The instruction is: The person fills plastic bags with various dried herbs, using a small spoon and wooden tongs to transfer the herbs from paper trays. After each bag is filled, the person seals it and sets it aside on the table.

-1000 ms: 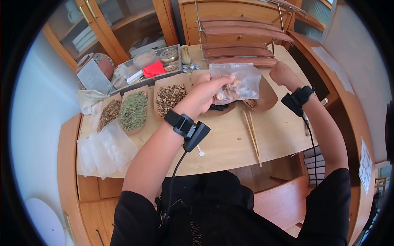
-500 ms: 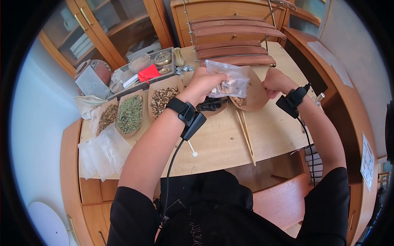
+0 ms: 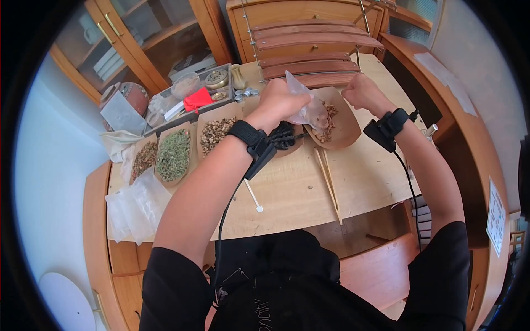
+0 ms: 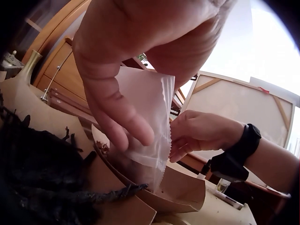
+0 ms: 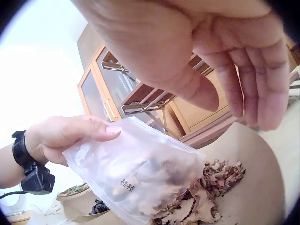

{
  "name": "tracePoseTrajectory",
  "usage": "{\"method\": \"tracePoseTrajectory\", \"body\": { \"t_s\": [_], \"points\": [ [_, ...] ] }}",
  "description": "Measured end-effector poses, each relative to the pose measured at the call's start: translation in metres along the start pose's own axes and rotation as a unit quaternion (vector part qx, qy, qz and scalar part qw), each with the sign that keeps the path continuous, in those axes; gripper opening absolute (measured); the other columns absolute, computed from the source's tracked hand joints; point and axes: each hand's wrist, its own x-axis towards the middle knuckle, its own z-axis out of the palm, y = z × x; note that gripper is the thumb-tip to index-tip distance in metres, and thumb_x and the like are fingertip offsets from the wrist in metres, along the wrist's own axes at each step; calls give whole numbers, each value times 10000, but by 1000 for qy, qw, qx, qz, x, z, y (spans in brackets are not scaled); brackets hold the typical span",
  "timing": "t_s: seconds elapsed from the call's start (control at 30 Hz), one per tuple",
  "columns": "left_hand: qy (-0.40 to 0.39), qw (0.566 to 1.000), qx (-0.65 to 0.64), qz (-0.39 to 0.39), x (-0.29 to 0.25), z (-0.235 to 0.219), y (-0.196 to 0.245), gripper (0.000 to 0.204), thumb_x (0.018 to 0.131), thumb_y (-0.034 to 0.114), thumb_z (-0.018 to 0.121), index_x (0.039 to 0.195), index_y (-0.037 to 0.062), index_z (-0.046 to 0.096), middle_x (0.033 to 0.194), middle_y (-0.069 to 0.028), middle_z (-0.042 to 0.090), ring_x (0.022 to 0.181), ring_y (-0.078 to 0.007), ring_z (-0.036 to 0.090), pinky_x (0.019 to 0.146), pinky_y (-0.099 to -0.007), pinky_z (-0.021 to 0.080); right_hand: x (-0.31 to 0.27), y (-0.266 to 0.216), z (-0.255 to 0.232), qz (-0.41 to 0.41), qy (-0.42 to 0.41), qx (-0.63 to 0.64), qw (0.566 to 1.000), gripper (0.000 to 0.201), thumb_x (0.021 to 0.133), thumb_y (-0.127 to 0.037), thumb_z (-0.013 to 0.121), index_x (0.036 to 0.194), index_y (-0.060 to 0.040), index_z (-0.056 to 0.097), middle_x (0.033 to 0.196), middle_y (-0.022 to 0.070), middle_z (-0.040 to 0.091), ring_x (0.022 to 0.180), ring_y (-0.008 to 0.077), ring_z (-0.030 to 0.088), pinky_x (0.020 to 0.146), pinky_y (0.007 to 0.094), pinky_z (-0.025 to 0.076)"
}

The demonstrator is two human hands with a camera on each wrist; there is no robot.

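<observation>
My left hand [image 3: 280, 102] grips a clear plastic bag [image 5: 136, 164] with dark printed characters, thumb on its near face in the right wrist view. The bag is tilted over the rightmost brown paper tray [image 3: 349, 129]. Curled, brown dried flakes [image 5: 201, 197] lie in that tray beside the bag's lower end, and more show through the plastic. My right hand [image 3: 365, 95] hovers at the tray's right side, holding nothing, its fingers loosely bent. Left of this tray, partly behind my left wrist, sits another tray with black twiggy pieces [image 3: 284, 137].
Trays of brown chunks [image 3: 215, 135], green dried herb [image 3: 175, 154] and reddish-brown bits [image 3: 144, 160] line the left. Empty bags [image 3: 135, 201] overlap the front-left edge. Wooden tongs [image 3: 329, 187] and a white stick [image 3: 254, 196] lie in front. A slatted wooden rack [image 3: 309, 66] stands behind.
The bag has gone from lying flatter over the tray to a steep tilt, and more flakes show in the tray. My right hand moved to the tray's edge, then lifted slightly up and left.
</observation>
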Motion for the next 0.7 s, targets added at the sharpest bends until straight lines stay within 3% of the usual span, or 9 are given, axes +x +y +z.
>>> {"method": "tracePoseTrajectory", "body": {
  "t_s": [0.07, 0.17, 0.27, 0.47, 0.7],
  "points": [
    [-12, 999, -33, -22, -11, -3, 23, 363, 737, 232, 720, 882, -99, 678, 858, -230, 689, 687, -279, 707, 563, -320, 565, 3, 2, 2, 1, -2, 3, 1000, 219, 724, -117, 566, 598, 52, 626, 557, 172, 611, 478, 266, 637, 516, 351, 531],
    [-3, 999, 44, -1, -12, -5, 40, 410, 750, 225, 693, 853, -169, 643, 835, -275, 673, 636, -294, 704, 551, -326, 583, 5, 2, 4, -3, 5, 12, 1000, 230, 726, -126, 573, 622, 70, 633, 570, 184, 619, 486, 260, 645, 510, 345, 540],
    [-22, 999, 12, -20, -6, -2, 49, 423, 756, 203, 684, 845, -205, 615, 852, -305, 661, 614, -294, 701, 525, -334, 585, 2, -3, 4, 22, -10, 16, 1000, 249, 728, -137, 585, 656, 96, 636, 599, 200, 631, 507, 260, 657, 493, 344, 546],
    [-36, 995, 91, -22, -14, -10, 82, 399, 742, 153, 691, 890, -206, 600, 925, -291, 660, 624, -293, 703, 490, -302, 577, -1, 3, 4, 16, -23, 23, 999, 273, 727, -149, 609, 710, 123, 626, 656, 224, 642, 541, 261, 668, 461, 336, 543],
    [-36, 992, 111, -41, -21, -13, 102, 378, 734, 142, 694, 910, -182, 614, 920, -270, 666, 616, -282, 703, 501, -301, 576, -5, 0, -5, 23, -8, 16, 1000, 243, 732, -157, 612, 680, 79, 637, 663, 201, 650, 523, 262, 660, 468, 340, 540]
  ]
}}
